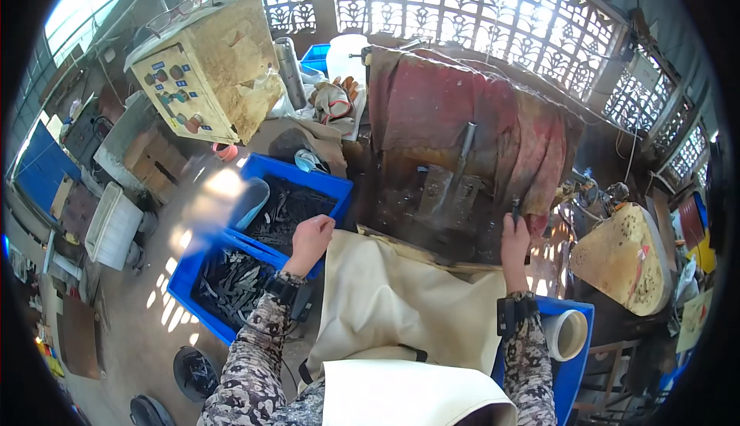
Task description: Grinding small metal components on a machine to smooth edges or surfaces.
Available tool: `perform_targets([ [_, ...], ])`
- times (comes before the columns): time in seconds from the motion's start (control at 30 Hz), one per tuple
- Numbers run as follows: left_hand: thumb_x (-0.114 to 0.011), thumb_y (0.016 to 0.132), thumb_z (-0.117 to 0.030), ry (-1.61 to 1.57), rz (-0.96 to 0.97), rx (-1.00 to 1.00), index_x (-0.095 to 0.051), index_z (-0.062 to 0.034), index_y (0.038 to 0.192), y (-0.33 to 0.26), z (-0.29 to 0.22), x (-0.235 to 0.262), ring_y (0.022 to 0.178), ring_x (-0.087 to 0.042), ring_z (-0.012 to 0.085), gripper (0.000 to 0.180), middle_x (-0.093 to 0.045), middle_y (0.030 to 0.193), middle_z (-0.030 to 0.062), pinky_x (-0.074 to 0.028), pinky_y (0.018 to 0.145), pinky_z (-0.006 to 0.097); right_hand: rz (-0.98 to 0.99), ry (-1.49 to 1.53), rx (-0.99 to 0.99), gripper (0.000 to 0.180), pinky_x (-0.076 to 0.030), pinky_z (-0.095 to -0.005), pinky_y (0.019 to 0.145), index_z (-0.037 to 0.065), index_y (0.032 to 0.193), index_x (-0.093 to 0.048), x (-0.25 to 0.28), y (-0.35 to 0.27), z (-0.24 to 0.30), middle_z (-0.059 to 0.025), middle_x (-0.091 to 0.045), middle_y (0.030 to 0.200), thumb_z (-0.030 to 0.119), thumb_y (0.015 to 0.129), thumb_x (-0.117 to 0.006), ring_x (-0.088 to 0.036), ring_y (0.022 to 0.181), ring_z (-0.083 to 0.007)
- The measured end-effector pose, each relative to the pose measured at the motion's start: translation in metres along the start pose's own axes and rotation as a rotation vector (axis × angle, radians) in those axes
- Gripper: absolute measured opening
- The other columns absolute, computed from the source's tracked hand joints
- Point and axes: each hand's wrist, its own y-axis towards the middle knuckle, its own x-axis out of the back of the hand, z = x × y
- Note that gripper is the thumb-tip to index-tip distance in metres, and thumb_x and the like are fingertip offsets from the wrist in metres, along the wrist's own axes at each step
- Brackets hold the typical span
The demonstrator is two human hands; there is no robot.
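Note:
My left hand point(311, 243) is curled closed over the near right corner of a blue bin point(339, 187); what its fingers hold, if anything, is hidden. That bin and a second blue bin point(182, 286) contain many thin dark strips point(231, 287). On the right, my right hand point(515, 239) pinches a small dark piece point(516, 209) upright, beside the hanging edge of a dirty red cloth point(447, 102). The cloth drapes over a machine with a wet, dark basin point(397, 202). A metal pipe point(464, 152) slants up between my hands.
A worn control box point(208, 72) with knobs stands at the upper left. Work gloves point(335, 102) lie behind the bins. At my right is another blue bin point(582, 326) with a pale cylinder point(566, 335). A beige apron point(401, 303) covers my lap. Black tubs point(196, 372) sit lower left.

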Motion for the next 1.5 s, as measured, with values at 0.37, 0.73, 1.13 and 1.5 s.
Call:
perform_targets([
  [0.37, -0.061, 0.088, -0.016, -0.019, -0.34, 0.276, -0.069, -0.0041, 0.093, -0.022, 0.078, 0.049, 0.065, -0.066, 0.024, 0.015, -0.066, 0.075, 0.0132, -0.049, 0.06, 0.034, 0.424, -0.73, -0.134, 0.033, -0.047, -0.0542, 0.075, -0.003, 0.088, -0.056, -0.014, -0.014, -0.015, -0.0284, -0.063, 0.085, 0.03, 0.092, -0.057, -0.061, 0.087, -0.0464],
  [0.73, -0.063, 0.079, -0.015, 0.45, -0.197, 0.359, -0.065, -0.0062, 0.08, -0.056, 0.161, 0.067, 0.083, -0.061, 0.0373, 0.009, -0.062, 0.084, 0.0165, -0.049, 0.07, 0.046, 0.475, -0.85, -0.127, 0.031, -0.049, -0.0536, 0.077, -0.002, 0.092, -0.057, -0.015, -0.022, 0.008, -0.0266, -0.065, 0.088, 0.029, 0.092, -0.056, -0.062, 0.089, -0.0451],
  [1.13, -0.054, 0.084, -0.015, 0.646, -0.149, 0.156, -0.065, -0.0087, 0.075, -0.02, 0.147, 0.058, 0.081, -0.061, 0.034, 0.015, -0.063, 0.082, 0.0141, -0.05, 0.067, 0.047, 0.496, -0.929, 0.124, 0.033, -0.05, -0.0512, 0.067, 0.001, 0.083, -0.057, -0.019, -0.014, -0.022, -0.0257, -0.061, 0.078, 0.033, 0.094, -0.053, -0.062, 0.077, -0.0429],
  [1.5, -0.057, 0.075, -0.01, 0.476, 0.019, 0.249, -0.07, -0.0079, 0.087, 0.028, 0.18, 0.006, 0.087, -0.064, 0.0393, 0.018, -0.067, 0.088, 0.0199, -0.052, 0.076, 0.048, 0.519, -0.914, 0.113, 0.034, -0.044, -0.055, 0.069, -0.004, 0.09, -0.056, -0.022, -0.017, -0.021, -0.0313, -0.061, 0.083, 0.03, 0.094, -0.053, -0.058, 0.082, -0.0499],
])
